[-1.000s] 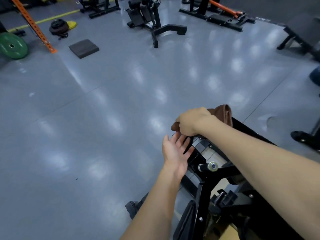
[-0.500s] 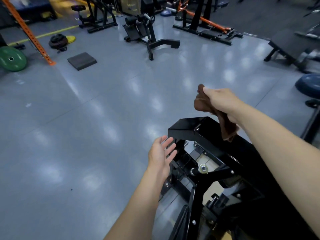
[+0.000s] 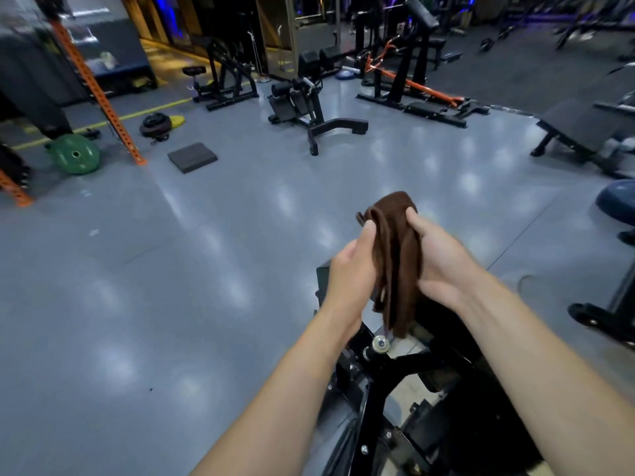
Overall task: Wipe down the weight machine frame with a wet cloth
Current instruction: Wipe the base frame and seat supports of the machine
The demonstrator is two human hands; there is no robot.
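Note:
A brown cloth (image 3: 395, 255) hangs bunched between my two hands, above the black weight machine frame (image 3: 388, 383) at the bottom right. My left hand (image 3: 354, 269) holds the cloth's left side, thumb up against it. On the other side my right hand (image 3: 443, 266) grips the cloth with its fingers curled round the top. The cloth's lower end dangles just over the frame's chrome pin (image 3: 380, 344). The frame's top end is partly hidden behind my hands.
Grey gym floor (image 3: 171, 304) stretches ahead and to the left. Further off stand a black bench machine (image 3: 309, 111), a dark mat (image 3: 192, 157), a green weight plate (image 3: 74, 153), an orange rack post (image 3: 96, 91) and a sloped bench (image 3: 584, 132) at right.
My right hand lifted the cloth off the frame's top and drew it back toward me. My left hand rose from beside the frame and took hold of the cloth. The view tilted up.

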